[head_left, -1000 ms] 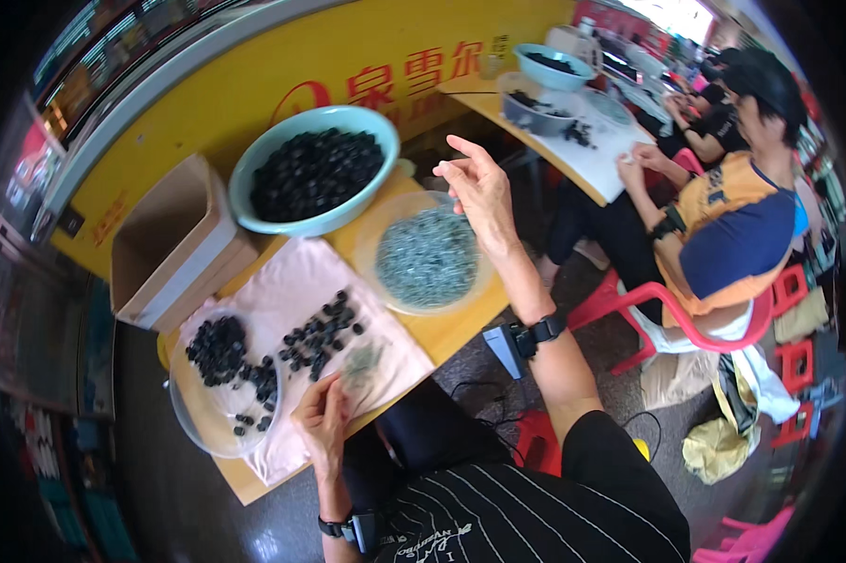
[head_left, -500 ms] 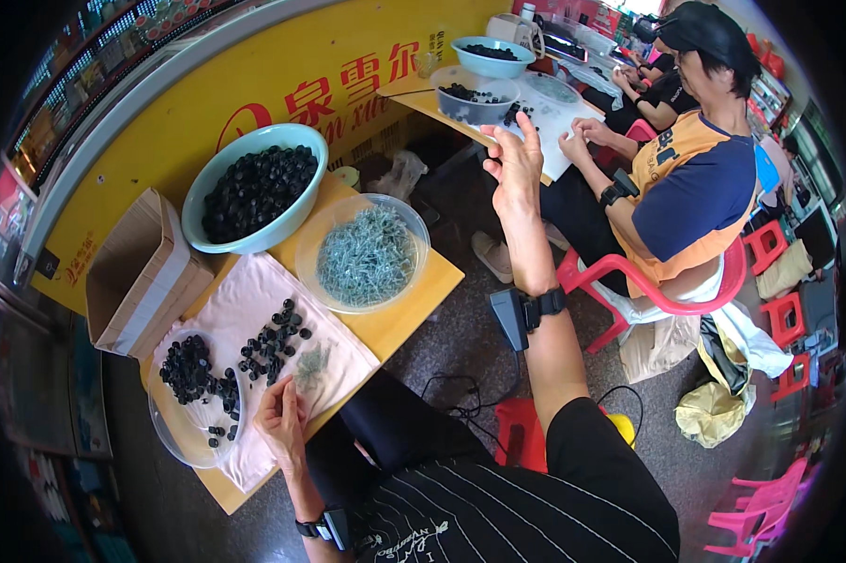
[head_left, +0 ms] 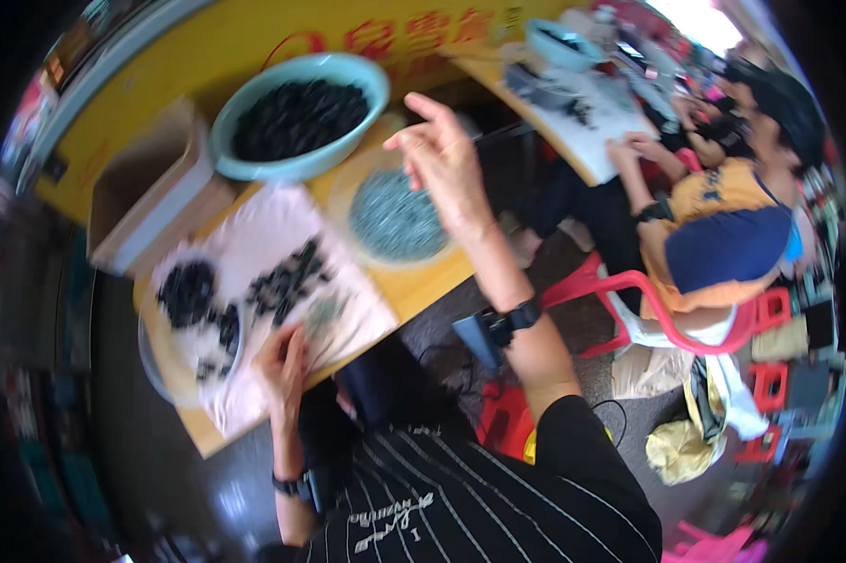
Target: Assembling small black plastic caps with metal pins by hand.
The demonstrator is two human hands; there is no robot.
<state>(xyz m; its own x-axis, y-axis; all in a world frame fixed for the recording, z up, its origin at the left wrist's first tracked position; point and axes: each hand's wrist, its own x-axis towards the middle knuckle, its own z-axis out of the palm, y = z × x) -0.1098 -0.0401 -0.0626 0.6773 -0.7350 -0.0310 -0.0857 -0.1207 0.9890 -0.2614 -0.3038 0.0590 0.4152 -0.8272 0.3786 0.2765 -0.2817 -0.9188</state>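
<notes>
My right hand point(head_left: 442, 174) is raised beside the bowl of small grey-green pieces point(head_left: 400, 220), its fingers apart and nothing visible in them. Low over the near edge of the pink cloth point(head_left: 273, 216), my left hand point(head_left: 280, 366) has its fingertips pressed together; whatever they may hold is hidden or blurred. Just beyond it lies a scatter of small black pieces point(head_left: 287, 281), with a little heap of grey-green pieces point(head_left: 324, 314) to their right. A clear round tray point(head_left: 148, 352) with more black pieces sits left of that hand.
A light-blue basin point(head_left: 224, 131) full of black pieces stands at the table's back, beside an open cardboard box point(head_left: 151, 211). To the right, a person point(head_left: 723, 235) sits in a red plastic chair point(head_left: 662, 328) at another table point(head_left: 582, 141). A red stool point(head_left: 507, 418) stands near my right elbow.
My right hand has come left and lower, toward the grey-green pieces. The whole view has shifted and blurred. My left hand stays at the cloth's near edge, fingers together.
</notes>
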